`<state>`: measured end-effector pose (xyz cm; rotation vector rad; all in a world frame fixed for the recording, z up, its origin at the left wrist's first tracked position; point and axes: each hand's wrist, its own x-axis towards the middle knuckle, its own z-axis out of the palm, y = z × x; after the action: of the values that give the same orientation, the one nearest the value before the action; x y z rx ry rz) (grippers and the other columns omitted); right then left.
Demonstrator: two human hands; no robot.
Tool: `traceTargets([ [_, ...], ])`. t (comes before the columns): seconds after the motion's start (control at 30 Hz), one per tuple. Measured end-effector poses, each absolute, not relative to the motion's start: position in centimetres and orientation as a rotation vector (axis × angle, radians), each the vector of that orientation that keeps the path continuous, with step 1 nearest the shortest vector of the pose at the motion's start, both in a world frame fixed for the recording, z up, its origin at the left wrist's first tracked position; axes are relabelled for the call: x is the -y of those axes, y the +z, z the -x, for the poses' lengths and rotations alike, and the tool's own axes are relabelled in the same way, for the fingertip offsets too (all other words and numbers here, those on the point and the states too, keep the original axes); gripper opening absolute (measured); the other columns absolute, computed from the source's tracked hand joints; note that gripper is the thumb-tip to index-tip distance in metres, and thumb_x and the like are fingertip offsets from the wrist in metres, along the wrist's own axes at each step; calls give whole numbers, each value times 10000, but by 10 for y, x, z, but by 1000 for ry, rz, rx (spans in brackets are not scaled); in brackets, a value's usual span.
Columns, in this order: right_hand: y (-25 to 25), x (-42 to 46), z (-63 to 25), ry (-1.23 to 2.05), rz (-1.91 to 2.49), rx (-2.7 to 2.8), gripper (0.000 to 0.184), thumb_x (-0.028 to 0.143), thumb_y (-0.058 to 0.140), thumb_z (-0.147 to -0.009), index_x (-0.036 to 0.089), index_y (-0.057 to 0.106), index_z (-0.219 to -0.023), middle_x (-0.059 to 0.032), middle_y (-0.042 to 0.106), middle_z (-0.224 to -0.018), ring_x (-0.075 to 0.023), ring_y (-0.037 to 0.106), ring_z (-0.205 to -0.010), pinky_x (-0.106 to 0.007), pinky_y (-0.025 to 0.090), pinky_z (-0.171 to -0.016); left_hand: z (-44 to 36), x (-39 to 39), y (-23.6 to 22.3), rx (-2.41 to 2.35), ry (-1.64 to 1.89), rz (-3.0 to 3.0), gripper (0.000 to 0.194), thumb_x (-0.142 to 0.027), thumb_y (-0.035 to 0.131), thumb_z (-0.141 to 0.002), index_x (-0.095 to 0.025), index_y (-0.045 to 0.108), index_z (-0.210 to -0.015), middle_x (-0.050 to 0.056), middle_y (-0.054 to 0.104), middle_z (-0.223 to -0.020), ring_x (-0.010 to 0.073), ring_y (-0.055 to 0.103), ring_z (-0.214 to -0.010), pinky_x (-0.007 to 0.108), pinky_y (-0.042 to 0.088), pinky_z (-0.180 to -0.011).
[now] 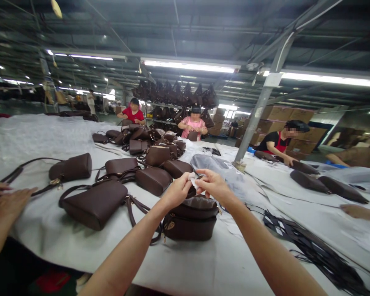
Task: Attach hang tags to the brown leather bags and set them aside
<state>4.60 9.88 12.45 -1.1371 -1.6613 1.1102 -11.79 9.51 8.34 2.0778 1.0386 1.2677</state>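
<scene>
My left hand (179, 190) and my right hand (212, 184) meet above a dark brown handbag (189, 226). Between their fingertips is a small piece of white paper or tissue (192, 179), pinched from both sides. The handbag stands upright on the white-covered table, its top open and a grey lining (200, 202) showing. A gold-coloured emblem hangs at its front left. Its strap lies to the left, partly behind my left forearm. Another brown handbag (95, 203) lies on its side left of my arms.
Several brown handbags (154, 180) are heaped further back on the table (185, 263). Black straps with tags (308, 242) lie to the right, near a metal post (255, 119). A co-worker's hands (12, 201) reach in at left; other people work across the table.
</scene>
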Motion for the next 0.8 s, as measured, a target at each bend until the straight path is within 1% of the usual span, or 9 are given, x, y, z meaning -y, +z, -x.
traceTargets([
  [0.07, 123, -99, -45, 1114, 1119, 1644, 459, 242, 668, -727, 156, 540, -1159, 46, 621, -591, -133, 655, -509, -145, 390, -324, 118, -93, 85, -1051, 1244, -2102, 222, -318, 378, -961, -191, 547, -1031, 19, 634, -910, 169, 587, -847, 252, 438, -795],
  [0.23, 122, -99, -45, 1084, 1137, 1630, 400, 200, 634, -732, 151, 548, -1120, 50, 620, -568, -122, 636, -475, -142, 392, -318, 119, -88, 87, -1084, 1195, -2163, 344, -286, 373, -962, -210, 467, -1285, 54, 675, -1010, 193, 638, -877, 266, 449, -802],
  [0.3, 123, -99, -45, 1067, 1149, 1624, 393, 198, 633, -725, 151, 556, -1108, 56, 612, -543, -119, 622, -456, -146, 398, -323, 119, -88, 86, -1091, 1162, -2203, 378, -287, 367, -964, -222, 451, -1327, 63, 685, -1017, 202, 653, -880, 266, 451, -792],
  [0.5, 129, -95, -47, 1161, 1196, 1633, 276, 207, 671, -677, 147, 643, -945, 33, 632, -535, -105, 596, -448, -150, 416, -346, 119, -87, 84, -1009, 1116, -2260, 374, -282, 361, -967, -224, 436, -1328, 79, 672, -1073, 214, 645, -981, 276, 451, -842],
  [0.67, 131, -93, -47, 1214, 1236, 1575, 198, 202, 702, -659, 154, 681, -850, 23, 632, -540, -93, 586, -449, -144, 425, -363, 119, -87, 84, -1046, 1108, -2275, 288, -282, 361, -966, -204, 463, -1224, 71, 667, -988, 212, 653, -895, 268, 452, -781],
  [0.8, 129, -91, -46, 1239, 1225, 1540, 169, 219, 712, -663, 158, 703, -820, 8, 648, -567, -94, 600, -471, -138, 434, -373, 118, -87, 82, -1079, 1118, -2285, 292, -259, 369, -957, -209, 437, -1237, 60, 663, -943, 212, 657, -857, 266, 451, -750],
])
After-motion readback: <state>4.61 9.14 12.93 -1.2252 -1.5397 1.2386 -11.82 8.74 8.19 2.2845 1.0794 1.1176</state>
